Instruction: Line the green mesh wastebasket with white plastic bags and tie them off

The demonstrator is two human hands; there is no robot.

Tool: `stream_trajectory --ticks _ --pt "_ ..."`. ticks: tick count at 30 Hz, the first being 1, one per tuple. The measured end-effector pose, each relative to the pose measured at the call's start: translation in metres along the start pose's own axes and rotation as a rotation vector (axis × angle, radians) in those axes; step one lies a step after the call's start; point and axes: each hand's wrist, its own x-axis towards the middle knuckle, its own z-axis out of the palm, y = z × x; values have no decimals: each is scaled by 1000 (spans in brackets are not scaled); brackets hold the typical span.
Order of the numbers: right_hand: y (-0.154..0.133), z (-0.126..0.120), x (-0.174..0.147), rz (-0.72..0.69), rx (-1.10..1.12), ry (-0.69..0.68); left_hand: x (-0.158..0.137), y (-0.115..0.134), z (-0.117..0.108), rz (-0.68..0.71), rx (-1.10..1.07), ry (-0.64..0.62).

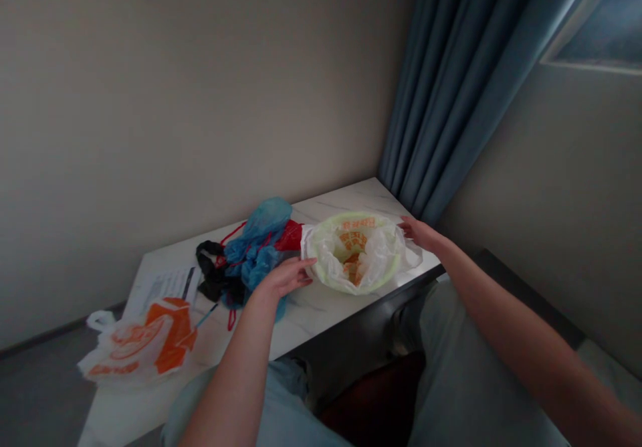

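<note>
A pale yellow-green round bin (331, 285) stands on the white marble-patterned table, lined with a white plastic bag (384, 263) printed in orange. The bag's edge is folded out over the rim, and loose plastic hangs at the right side. My left hand (288, 276) is at the left side of the rim, its fingers stretched out and apart against the bag. At the right side, the fingers of my right hand (421, 233) are bent around the bag's edge. Some fingertips are dim and partly hidden.
Left of the bin lies a heap of crumpled blue plastic bags (255, 259), with red and black bags (213, 280) among them. A white-and-orange plastic bag (145, 340) and a printed sheet (165, 288) lie further left. A blue curtain (441, 99) hangs behind the table's right corner.
</note>
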Motion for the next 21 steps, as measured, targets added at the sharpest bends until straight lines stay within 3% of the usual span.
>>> stream_trajectory --ticks 4,9,12,17,21 --pt "-18 9 9 256 253 -351 -4 -5 1 -29 1 -63" --pt "-23 17 8 283 404 -462 -1 -9 1 -51 44 -33" --pt "-21 18 9 255 296 -380 0 -9 -1 -36 87 2" --pt "-17 23 12 -5 36 -59 0 -7 -1 -79 142 -2" --pt "-20 34 8 -217 -44 38 0 -5 3 -76 179 9"
